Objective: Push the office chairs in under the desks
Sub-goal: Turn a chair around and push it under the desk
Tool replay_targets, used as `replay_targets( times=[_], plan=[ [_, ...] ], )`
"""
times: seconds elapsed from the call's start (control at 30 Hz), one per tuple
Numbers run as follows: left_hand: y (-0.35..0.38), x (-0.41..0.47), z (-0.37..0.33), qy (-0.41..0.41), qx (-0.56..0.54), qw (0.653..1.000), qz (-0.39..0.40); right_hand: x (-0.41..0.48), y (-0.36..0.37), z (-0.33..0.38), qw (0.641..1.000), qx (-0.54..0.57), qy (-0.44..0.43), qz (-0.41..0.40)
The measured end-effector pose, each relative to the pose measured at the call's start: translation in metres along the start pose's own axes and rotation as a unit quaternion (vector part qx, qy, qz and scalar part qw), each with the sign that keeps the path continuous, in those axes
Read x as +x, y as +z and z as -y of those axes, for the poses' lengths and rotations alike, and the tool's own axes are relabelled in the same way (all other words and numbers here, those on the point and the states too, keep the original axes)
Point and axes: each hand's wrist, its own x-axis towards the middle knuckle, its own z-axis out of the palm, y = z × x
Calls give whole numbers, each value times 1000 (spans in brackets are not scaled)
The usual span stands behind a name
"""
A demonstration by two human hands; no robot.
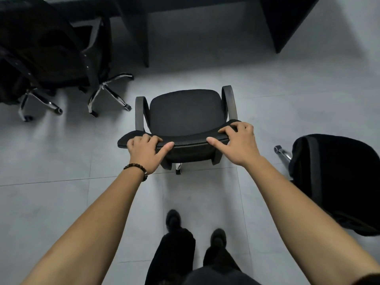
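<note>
Middle office chair (186,112) is gripped at the backrest top edge by left hand (144,152) and right hand (239,144), fingers curled over it, seat facing the desk (205,5) opening straight ahead on the far side, well apart.

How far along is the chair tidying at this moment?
Looks done: the left chair sits close against the desk. In hand: the left hand and right hand hold the middle chair by its backrest, on open floor short of the desk opening. Left: pushing it in, then the right chair, standing away from the desk.
</note>
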Motion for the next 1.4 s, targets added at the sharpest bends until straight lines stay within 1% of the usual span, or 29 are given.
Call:
replay_targets(
  times=[0.13, 0.23, 0.33, 0.5, 0.67, 0.8, 0.97, 1.23, 1.4],
  plan=[
    [-16, 95, -1, 1, 1, 1000, -16, 98, -22, 16, 1000, 1, -8, -3],
    [-28, 172, 1, 4, 10, 1000, -29, 175, -36, 31, 1000, -2, -10, -19],
    [-45, 249, 6, 5, 16, 1000, -21, 248, -49, 53, 999, -2, 0, -36],
    [-76, 365, 23, 4, 15, 1000, -3, 356, -67, 93, 1000, 9, 26, -4],
    [-92, 449, 34, 5, 14, 1000, -7, 438, -80, 118, 999, 27, 23, -4],
    [-100, 499, 36, -6, 12, 1000, -18, 492, -91, 130, 1000, 26, 13, -6],
    [-112, 540, 36, -21, 5, 1000, -12, 537, -103, 141, 999, 31, 4, 16],
    [-122, 571, 38, -41, -4, 999, -21, 573, -111, 153, 1000, 18, -18, 13],
    [-117, 574, 36, -40, -1, 999, -24, 575, -111, 149, 1000, 13, -20, 2]
  ],
)
